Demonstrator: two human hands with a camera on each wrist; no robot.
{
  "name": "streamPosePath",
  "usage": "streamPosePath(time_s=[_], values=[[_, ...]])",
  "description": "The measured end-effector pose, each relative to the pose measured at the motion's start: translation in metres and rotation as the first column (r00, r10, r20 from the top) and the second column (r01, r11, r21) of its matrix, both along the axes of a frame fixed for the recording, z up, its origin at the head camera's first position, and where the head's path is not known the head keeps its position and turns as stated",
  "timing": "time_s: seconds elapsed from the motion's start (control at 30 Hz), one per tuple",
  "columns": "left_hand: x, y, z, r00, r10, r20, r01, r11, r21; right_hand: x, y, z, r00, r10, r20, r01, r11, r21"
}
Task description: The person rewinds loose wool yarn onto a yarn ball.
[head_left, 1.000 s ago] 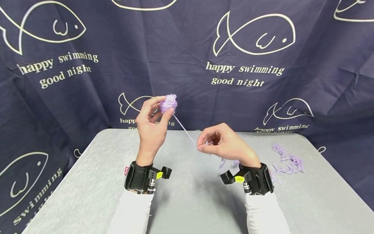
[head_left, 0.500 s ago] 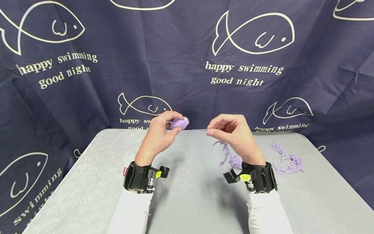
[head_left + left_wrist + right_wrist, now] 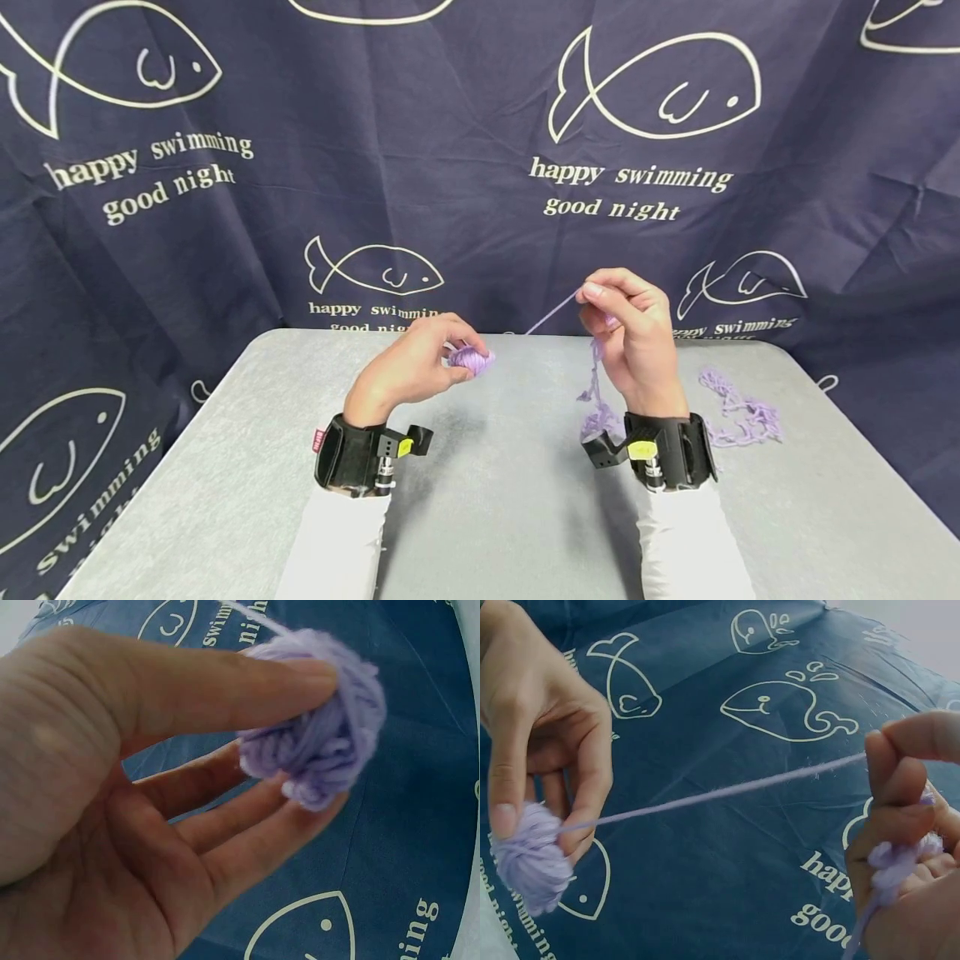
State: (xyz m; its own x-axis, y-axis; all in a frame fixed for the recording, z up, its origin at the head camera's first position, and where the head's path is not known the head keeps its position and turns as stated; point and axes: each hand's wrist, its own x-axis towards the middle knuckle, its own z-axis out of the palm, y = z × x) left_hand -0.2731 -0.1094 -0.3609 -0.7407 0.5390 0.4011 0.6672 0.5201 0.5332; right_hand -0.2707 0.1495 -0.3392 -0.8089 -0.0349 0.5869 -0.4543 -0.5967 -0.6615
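Observation:
My left hand [image 3: 420,362] holds a small lilac yarn ball [image 3: 471,359] between thumb and fingertips, low over the grey table [image 3: 487,517]. The left wrist view shows the yarn ball [image 3: 322,750] pinched by the thumb above and fingers below. A taut strand [image 3: 551,314] runs up from the ball to my right hand [image 3: 626,325], which pinches it between thumb and forefinger. In the right wrist view the strand [image 3: 720,795] stretches from the ball [image 3: 529,862] to the right fingers [image 3: 892,780]. Loose crinkled yarn [image 3: 596,392] hangs from the right hand to the table.
A heap of loose lilac yarn [image 3: 738,412] lies on the table at the right, behind my right wrist. A dark blue cloth with white fish drawings and lettering [image 3: 611,192] hangs behind the table. Black camera bands sit on both wrists.
My left hand has dropped from high up to just above the table with the ball. My right hand has risen and swung right, pulling the strand taut upward.

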Motion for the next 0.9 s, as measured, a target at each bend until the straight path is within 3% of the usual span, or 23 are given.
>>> streamPosePath(time_s=[0.17,0.27,0.37,0.5,0.6,0.7,0.8,0.9], values=[[0.002,-0.001,0.002,0.996,-0.049,0.077,0.055,0.995,-0.078,-0.004,0.002,-0.001,1.0,-0.002,0.027,0.004,0.996,-0.09],[0.003,-0.004,0.002,0.98,-0.11,0.163,0.126,0.988,-0.092,-0.006,0.004,-0.002,0.999,0.024,0.041,-0.017,0.986,-0.165],[0.003,-0.006,0.001,0.944,-0.198,0.264,0.218,0.975,-0.05,-0.008,0.006,-0.003,0.997,0.043,0.06,-0.027,0.97,-0.24],[0.004,-0.009,0.001,0.865,-0.335,0.374,0.335,0.94,0.067,-0.011,0.006,-0.004,0.995,0.009,0.097,0.02,0.955,-0.295],[0.005,-0.01,0.002,0.795,-0.449,0.408,0.417,0.893,0.17,-0.014,0.005,-0.005,0.987,-0.071,0.141,0.109,0.952,-0.285],[0.007,-0.012,0.004,0.737,-0.556,0.384,0.479,0.831,0.282,-0.018,0.004,-0.007,0.963,-0.196,0.183,0.235,0.947,-0.218],[0.009,-0.015,0.007,0.688,-0.647,0.327,0.517,0.754,0.405,-0.022,0.002,-0.01,0.926,-0.318,0.203,0.347,0.929,-0.13],[0.011,-0.016,0.009,0.645,-0.723,0.247,0.539,0.66,0.523,-0.025,0.001,-0.012,0.9,-0.386,0.205,0.407,0.911,-0.07]])
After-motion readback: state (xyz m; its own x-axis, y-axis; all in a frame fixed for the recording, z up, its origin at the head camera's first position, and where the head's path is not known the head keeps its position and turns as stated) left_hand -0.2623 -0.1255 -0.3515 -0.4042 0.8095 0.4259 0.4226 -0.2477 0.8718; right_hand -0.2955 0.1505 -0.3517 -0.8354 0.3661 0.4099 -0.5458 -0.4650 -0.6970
